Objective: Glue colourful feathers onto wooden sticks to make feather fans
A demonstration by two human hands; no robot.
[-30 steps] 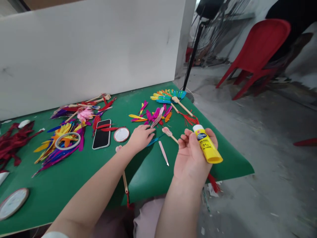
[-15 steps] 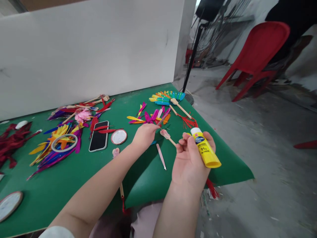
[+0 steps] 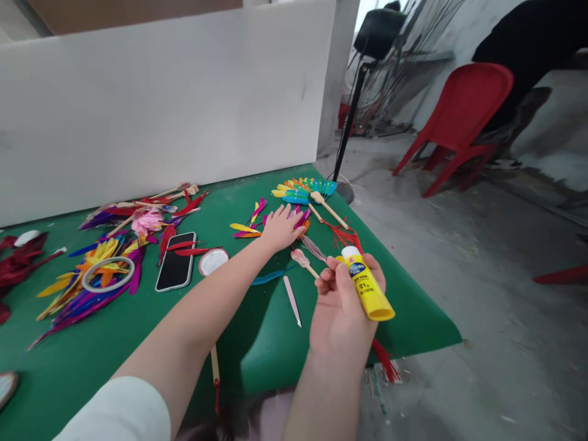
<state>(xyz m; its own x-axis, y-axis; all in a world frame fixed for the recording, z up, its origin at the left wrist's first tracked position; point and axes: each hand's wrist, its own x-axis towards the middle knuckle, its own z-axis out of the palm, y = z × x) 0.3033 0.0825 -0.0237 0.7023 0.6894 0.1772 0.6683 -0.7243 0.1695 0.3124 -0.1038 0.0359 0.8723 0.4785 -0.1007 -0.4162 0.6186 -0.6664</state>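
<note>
My right hand point(image 3: 342, 300) is closed round a yellow glue stick point(image 3: 371, 291) with a white end. The same hand also holds a small wooden fan handle point(image 3: 309, 264), its rounded, coated head pointing away from me; a red tassel point(image 3: 387, 361) hangs below the hand. A greyish-pink feather point(image 3: 314, 248) lies just beyond my right fingertips; whether they touch it I cannot tell. My left hand point(image 3: 281, 229) reaches forward, palm down with fingers spread, over loose magenta, yellow and orange feathers point(image 3: 245, 228), partly hiding them. Pink tweezers point(image 3: 292, 300) and a blue feather point(image 3: 269, 277) lie nearer me.
Finished-looking feather fans point(image 3: 298, 190) lie at the green table's point(image 3: 413, 306) far right corner. Leftward are a phone point(image 3: 174, 269), a round white-topped lid point(image 3: 214, 261), a tape roll point(image 3: 87, 282) on piled feathers and dark red cloth point(image 3: 18, 269). A white panel point(image 3: 160, 104) stands behind.
My left hand has let go of the greyish feather and moved forward, its fingers opening over the loose feathers. The right hand keeps the glue stick and fan handle.
</note>
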